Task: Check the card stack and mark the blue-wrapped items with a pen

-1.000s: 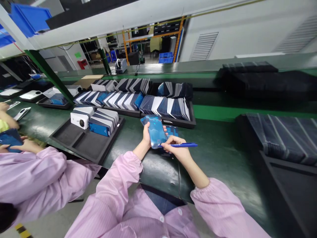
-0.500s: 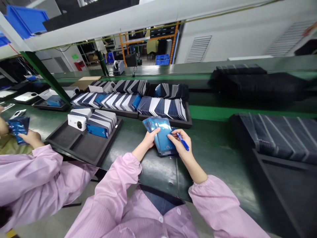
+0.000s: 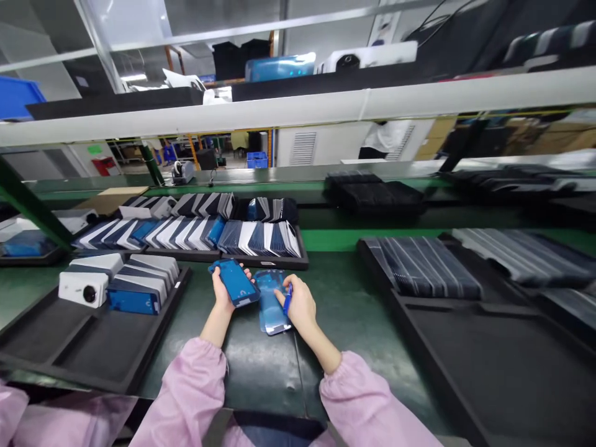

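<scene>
My left hand [image 3: 221, 294] holds a blue film-covered phone panel [image 3: 234, 282] lifted a little above the green belt [image 3: 344, 310]. My right hand [image 3: 298, 304] grips a blue pen [image 3: 287, 302] and rests on a small stack of the same blue panels [image 3: 270, 303] lying on the belt between my hands. Both wrists come out of pink sleeves at the bottom of the head view.
Black trays hold rows of upright panels behind my hands [image 3: 261, 238] and to the left [image 3: 139, 287], where a white camera-like device [image 3: 84, 288] also sits. An empty black tray [image 3: 488, 354] lies at right. A co-worker's pink sleeve [image 3: 9, 410] shows at the bottom left.
My left hand has lifted one panel off the stack and moved it left; the stack now lies on the belt under my right hand. My head has tilted up and turned right.
</scene>
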Available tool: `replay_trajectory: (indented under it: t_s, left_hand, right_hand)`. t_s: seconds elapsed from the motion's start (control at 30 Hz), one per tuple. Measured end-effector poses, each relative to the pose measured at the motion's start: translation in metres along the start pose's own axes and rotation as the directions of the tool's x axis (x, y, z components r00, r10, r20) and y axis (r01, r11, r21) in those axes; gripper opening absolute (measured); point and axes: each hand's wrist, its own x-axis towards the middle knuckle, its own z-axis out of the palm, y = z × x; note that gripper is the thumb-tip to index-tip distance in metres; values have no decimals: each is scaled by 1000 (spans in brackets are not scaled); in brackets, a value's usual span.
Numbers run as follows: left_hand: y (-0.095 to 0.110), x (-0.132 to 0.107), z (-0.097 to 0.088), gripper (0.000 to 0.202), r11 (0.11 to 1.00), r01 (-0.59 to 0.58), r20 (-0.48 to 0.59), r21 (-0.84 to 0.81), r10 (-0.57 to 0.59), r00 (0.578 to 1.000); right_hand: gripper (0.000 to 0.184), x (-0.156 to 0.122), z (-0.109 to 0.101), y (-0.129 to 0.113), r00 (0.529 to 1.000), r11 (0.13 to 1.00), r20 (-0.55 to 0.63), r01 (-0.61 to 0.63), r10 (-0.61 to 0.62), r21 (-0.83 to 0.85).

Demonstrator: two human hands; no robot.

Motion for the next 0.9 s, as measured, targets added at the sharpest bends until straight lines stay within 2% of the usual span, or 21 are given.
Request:
replay_trajectory:
  t_s: [0.13,0.27,0.37,0.47,0.63,0.9]
  left_hand:
    - [-6,-6,8,64,994,99,83,35,-102,991]
    - [-14,-12,14,62,992,118,137,53,-124,983]
    - [-20,-16,16,63,993,106,160,49,-113,981]
    - [-25,-18,17,66,994,97,173,42,-103,979]
    - [-26,-19,18,68,997,76,201,24,-80,976]
    - [-28,-18,16,68,999,40,210,-4,-39,977]
  right_hand:
    - [25,4,-2,-8,1000,997,-20,23,-22,77]
    - [44,5,-2,-10,999,968,50,-20,7,251]
    - [49,1,0,-10,990,925,130,-98,54,366]
    - [47,-4,3,-12,963,883,263,-171,56,438]
    - [38,-13,8,-19,900,876,435,-200,-12,439]
    - [24,-14,6,-20,875,920,480,-140,-57,365]
